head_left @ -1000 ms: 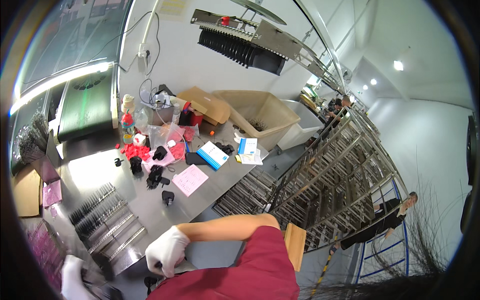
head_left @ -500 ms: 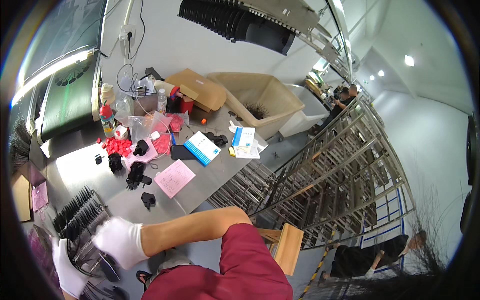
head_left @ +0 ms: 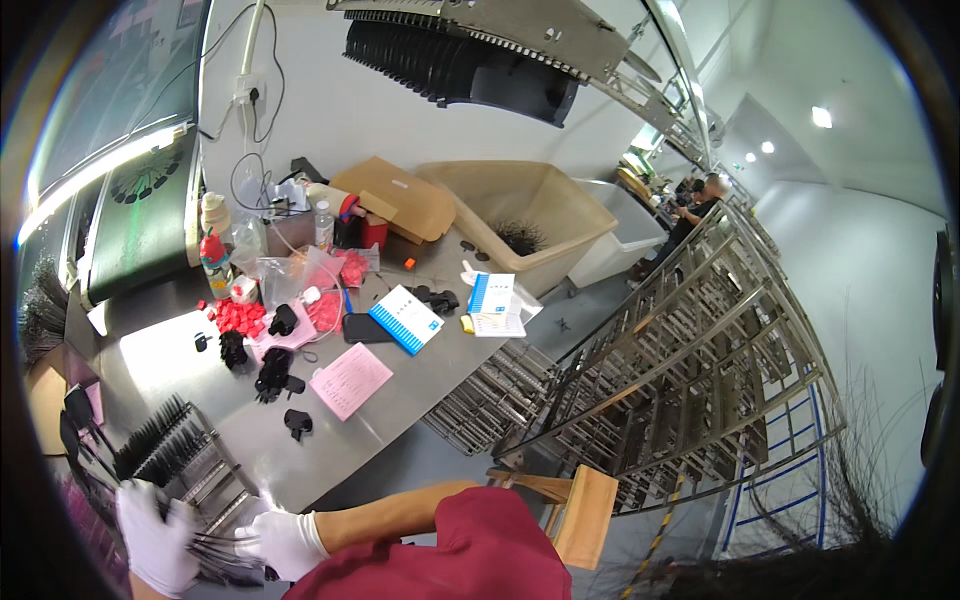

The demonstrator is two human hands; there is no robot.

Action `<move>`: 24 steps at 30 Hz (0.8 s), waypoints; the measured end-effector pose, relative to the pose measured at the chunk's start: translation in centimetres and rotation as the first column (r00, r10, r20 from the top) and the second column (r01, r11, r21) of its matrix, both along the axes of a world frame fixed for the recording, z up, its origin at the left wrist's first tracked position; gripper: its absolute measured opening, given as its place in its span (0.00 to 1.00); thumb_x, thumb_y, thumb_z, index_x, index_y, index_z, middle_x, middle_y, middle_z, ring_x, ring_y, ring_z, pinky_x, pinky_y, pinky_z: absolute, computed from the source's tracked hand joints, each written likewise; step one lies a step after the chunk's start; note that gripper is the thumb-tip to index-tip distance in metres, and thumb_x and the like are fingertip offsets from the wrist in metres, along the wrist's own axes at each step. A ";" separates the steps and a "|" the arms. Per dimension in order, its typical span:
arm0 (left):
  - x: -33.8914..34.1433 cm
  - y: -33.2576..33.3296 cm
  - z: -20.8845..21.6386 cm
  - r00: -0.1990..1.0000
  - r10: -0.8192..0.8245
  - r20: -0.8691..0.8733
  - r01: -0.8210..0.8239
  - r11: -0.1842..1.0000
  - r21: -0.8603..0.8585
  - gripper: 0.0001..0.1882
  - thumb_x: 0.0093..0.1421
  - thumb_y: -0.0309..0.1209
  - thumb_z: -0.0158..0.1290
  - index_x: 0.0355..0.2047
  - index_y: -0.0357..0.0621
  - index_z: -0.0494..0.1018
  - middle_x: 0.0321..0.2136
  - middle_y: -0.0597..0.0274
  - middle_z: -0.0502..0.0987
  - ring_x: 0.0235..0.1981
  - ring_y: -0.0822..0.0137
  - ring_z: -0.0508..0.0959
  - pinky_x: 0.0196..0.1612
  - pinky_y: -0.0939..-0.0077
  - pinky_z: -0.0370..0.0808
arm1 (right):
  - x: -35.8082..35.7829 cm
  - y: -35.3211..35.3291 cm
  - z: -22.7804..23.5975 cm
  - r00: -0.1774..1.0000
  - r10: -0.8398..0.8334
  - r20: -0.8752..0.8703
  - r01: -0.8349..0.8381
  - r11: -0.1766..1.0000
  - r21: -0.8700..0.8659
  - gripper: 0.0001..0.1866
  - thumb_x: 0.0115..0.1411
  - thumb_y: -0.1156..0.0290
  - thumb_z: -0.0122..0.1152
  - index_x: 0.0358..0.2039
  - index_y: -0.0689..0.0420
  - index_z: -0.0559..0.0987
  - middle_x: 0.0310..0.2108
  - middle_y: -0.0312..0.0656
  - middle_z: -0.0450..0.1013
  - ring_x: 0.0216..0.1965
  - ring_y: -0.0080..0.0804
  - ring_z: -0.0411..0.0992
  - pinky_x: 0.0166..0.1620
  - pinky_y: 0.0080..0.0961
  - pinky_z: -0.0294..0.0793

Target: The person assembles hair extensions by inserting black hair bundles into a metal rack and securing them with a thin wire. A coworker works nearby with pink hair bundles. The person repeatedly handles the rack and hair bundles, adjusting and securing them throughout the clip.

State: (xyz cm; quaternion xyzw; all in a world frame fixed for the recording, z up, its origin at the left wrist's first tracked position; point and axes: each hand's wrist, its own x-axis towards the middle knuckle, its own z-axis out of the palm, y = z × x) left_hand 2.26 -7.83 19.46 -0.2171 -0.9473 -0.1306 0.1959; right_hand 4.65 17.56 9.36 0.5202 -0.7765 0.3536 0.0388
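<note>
In white gloves, both my hands work at the lower left, beside a metal rack (head_left: 215, 478) carrying rows of black, spiky pieces (head_left: 165, 450). My right hand (head_left: 282, 543) is closed, its fingers pinched at the ends of several thin black stems (head_left: 212, 562). Across from it, my left hand (head_left: 158, 545) is smeared by motion, so its grip is unclear. Just above the left hand stick up dark pieces with flat, paddle-like heads (head_left: 78, 408); whether it holds them cannot be made out.
On the metal table (head_left: 330, 455) lie pink paper (head_left: 350, 381), a blue-and-white booklet (head_left: 406, 320), a black phone (head_left: 366, 328), red caps (head_left: 240, 318) and black parts (head_left: 298, 424). Beyond stand a beige bin (head_left: 560, 225) and a conveyor (head_left: 145, 235). Metal racks (head_left: 690, 350) and a wooden stool (head_left: 587, 515) are at right.
My right hand has moved down and right, away from the spiky rows, to the thin stems. My left hand has shifted slightly right. Dark paddle-headed pieces now show above it.
</note>
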 end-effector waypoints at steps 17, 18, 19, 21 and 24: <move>5.6 -10.3 -5.3 0.947 0.314 0.075 -0.311 0.825 0.473 0.24 0.50 0.24 0.56 0.50 0.36 0.71 0.61 0.39 0.65 0.65 0.44 0.68 0.67 0.53 0.65 | 2.6 -5.6 0.6 0.160 0.365 0.917 -0.073 0.931 -0.358 0.22 0.43 0.56 0.75 0.31 0.60 0.79 0.25 0.48 0.75 0.30 0.44 0.78 0.36 0.42 0.77; 6.1 -9.0 -5.3 0.947 0.321 -0.012 -0.272 0.823 0.499 0.23 0.53 0.24 0.55 0.51 0.35 0.71 0.63 0.40 0.65 0.68 0.44 0.67 0.68 0.52 0.64 | 2.5 -5.3 2.0 -0.098 0.384 0.918 -0.062 0.919 -0.390 0.21 0.44 0.57 0.74 0.31 0.60 0.79 0.25 0.47 0.75 0.31 0.42 0.78 0.40 0.42 0.76; 6.8 -8.5 -4.7 0.963 0.270 0.001 -0.251 0.895 0.368 0.22 0.56 0.26 0.55 0.52 0.37 0.72 0.64 0.39 0.66 0.68 0.42 0.66 0.69 0.50 0.64 | 2.6 -6.1 1.6 -0.184 0.428 0.885 -0.057 0.894 -0.445 0.21 0.45 0.58 0.73 0.32 0.59 0.78 0.25 0.46 0.75 0.33 0.40 0.77 0.43 0.41 0.75; 6.4 -6.0 -4.1 0.987 0.153 0.037 -0.157 0.979 0.132 0.20 0.62 0.30 0.56 0.55 0.40 0.72 0.65 0.38 0.67 0.70 0.38 0.66 0.70 0.46 0.64 | 2.6 -7.7 -0.6 -0.015 0.451 0.893 -0.100 0.888 -0.450 0.19 0.44 0.59 0.71 0.31 0.60 0.78 0.25 0.46 0.75 0.34 0.40 0.76 0.46 0.39 0.74; 4.7 -5.4 -4.4 0.989 0.126 0.083 -0.132 0.989 0.068 0.27 0.62 0.30 0.57 0.60 0.36 0.68 0.67 0.42 0.66 0.71 0.40 0.64 0.73 0.49 0.60 | 5.8 -12.5 -7.6 0.883 0.172 0.436 -0.043 0.956 -0.289 0.16 0.42 0.62 0.67 0.26 0.61 0.79 0.27 0.49 0.75 0.33 0.48 0.75 0.43 0.36 0.73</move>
